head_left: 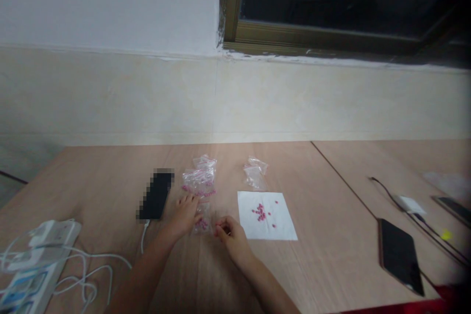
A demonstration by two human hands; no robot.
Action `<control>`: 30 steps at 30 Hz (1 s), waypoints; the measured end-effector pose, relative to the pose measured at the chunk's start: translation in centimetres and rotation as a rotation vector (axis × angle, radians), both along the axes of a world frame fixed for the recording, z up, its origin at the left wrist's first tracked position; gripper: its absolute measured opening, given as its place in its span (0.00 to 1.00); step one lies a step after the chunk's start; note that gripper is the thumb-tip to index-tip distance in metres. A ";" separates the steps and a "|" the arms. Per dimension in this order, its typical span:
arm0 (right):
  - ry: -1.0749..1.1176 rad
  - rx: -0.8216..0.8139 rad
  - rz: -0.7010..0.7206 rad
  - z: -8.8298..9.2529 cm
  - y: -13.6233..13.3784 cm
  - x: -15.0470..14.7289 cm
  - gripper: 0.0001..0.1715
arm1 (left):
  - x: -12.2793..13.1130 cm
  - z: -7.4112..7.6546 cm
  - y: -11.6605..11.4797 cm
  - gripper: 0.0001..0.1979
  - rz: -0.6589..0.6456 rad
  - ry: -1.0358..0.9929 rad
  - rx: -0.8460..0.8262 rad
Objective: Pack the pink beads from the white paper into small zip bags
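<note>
A small clear plastic bag [203, 223] with pink beads in it lies flat on the table between my hands. My left hand [187, 213] rests at the bag's left edge, its thumb touching the plastic and its fingers apart. Just right of the bag, my right hand [232, 236] has thumb and forefinger pinched together; a reddish spot shows at the tips, too small to name. On a white paper square [253, 228] farther right lie a cluster of pink beads [261, 212] and a few loose ones.
Filled clear bags [200, 179] lie beyond my left hand, and flat clear bags [255, 174] behind the paper. A black phone [157, 196] on a white cable, a power strip [47, 260], another phone [401, 255] and dark cables [423, 221] lie around. A wall [147, 98] borders the back.
</note>
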State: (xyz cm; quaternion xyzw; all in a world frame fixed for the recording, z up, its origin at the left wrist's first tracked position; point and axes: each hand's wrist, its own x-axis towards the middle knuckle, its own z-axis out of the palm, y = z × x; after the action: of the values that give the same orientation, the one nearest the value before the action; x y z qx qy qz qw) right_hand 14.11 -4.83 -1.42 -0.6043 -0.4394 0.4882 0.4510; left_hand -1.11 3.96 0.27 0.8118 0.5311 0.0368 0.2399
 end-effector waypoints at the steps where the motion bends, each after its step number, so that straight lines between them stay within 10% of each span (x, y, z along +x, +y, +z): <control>1: 0.015 -0.021 0.015 -0.1 -0.2 -0.2 0.07 | -0.1 0.0 -0.1 0.15 0.002 -0.009 -0.013; 16: 0.097 -0.221 0.150 4.2 -0.4 0.0 0.29 | 2.1 3.4 -5.9 0.04 -0.088 -0.324 -0.160; 30: 0.288 -0.238 0.102 4.8 -0.8 1.5 0.24 | 1.5 5.1 -6.3 0.08 -0.119 -0.604 -0.379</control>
State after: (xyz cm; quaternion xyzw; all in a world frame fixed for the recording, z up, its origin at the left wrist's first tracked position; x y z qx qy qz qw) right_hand 15.65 -5.61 3.42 -0.5541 -0.3397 0.6404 0.4092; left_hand 0.37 -2.32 5.32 0.7349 0.3855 0.1620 0.5339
